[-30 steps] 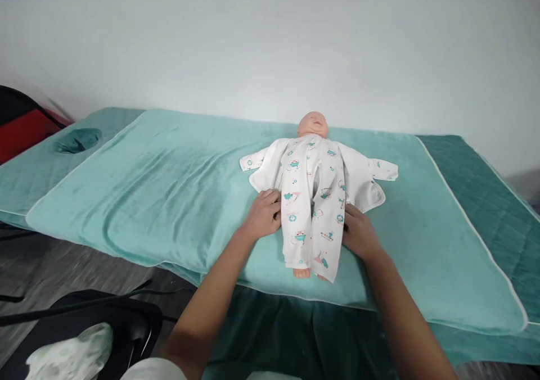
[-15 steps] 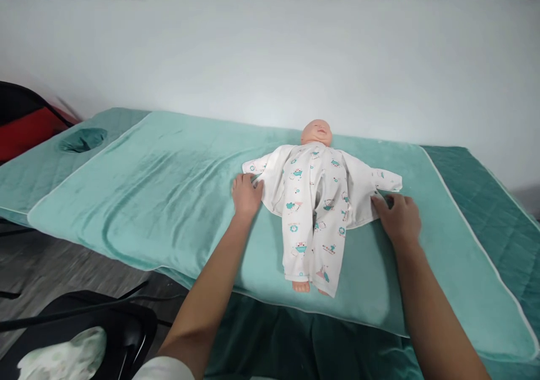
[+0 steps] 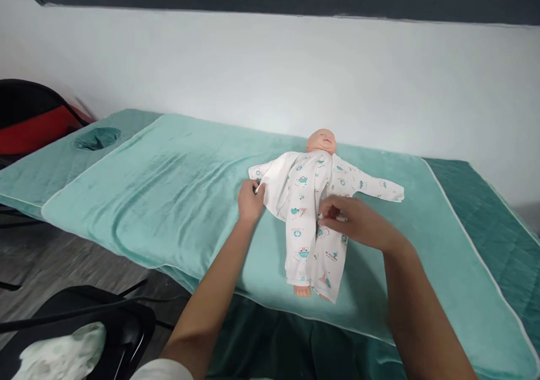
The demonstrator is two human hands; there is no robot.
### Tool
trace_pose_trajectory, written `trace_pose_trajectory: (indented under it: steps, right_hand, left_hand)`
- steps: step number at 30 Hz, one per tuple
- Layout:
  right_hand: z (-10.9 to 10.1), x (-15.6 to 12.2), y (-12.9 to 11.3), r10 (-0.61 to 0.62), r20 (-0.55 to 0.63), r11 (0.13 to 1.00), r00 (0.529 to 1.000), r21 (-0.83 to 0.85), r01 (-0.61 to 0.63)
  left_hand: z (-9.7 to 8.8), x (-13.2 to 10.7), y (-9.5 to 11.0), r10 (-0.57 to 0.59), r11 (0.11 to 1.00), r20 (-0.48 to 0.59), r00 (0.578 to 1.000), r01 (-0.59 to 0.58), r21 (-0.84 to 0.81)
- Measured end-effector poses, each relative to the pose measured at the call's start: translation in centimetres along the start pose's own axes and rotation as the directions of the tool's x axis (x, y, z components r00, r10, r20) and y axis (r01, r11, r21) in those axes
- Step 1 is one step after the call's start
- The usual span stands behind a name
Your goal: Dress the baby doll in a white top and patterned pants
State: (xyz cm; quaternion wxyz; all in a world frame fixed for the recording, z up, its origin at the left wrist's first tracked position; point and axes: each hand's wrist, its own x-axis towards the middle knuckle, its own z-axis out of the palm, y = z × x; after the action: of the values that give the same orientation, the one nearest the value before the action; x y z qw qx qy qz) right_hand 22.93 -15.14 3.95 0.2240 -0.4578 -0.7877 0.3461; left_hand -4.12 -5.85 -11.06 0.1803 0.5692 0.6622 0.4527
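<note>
A baby doll (image 3: 321, 141) lies on its back on a light green towel (image 3: 169, 200), dressed in a white printed sleepsuit (image 3: 306, 222) with its front panels spread. My left hand (image 3: 250, 201) pinches the edge of the left front panel beside the doll's side. Over the doll's belly, my right hand (image 3: 352, 221) holds the right front panel, folded across the body, fingers closed on the cloth. The doll's feet (image 3: 310, 293) stick out at the bottom.
The towel covers a darker green massage bed (image 3: 498, 211) with a face hole (image 3: 97, 139) at the left. A white wall runs behind. A black chair (image 3: 105, 324) with a pale cloth (image 3: 63, 354) stands at lower left. A red and black object (image 3: 29, 127) sits far left.
My right hand has pulled the right front panel from the outer side across the doll's belly. The left hand stayed at the left panel's edge and closed on it.
</note>
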Motion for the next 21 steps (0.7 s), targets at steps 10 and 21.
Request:
trace_pose_trajectory:
  steps: [10,21]
  right_hand:
    - [-2.2,2.5,5.6,0.268,-0.469,0.94,0.842,0.32,-0.12]
    - [-3.5,11.8,7.2,0.427,-0.498,0.787,0.755,-0.207,-0.582]
  left_hand:
    - [-1.6,-3.4,8.8,0.045,0.822,0.155,0.987,0.052,-0.567]
    - [-0.5,-3.2,10.2,0.601,0.797,0.368,0.71,-0.495,-0.346]
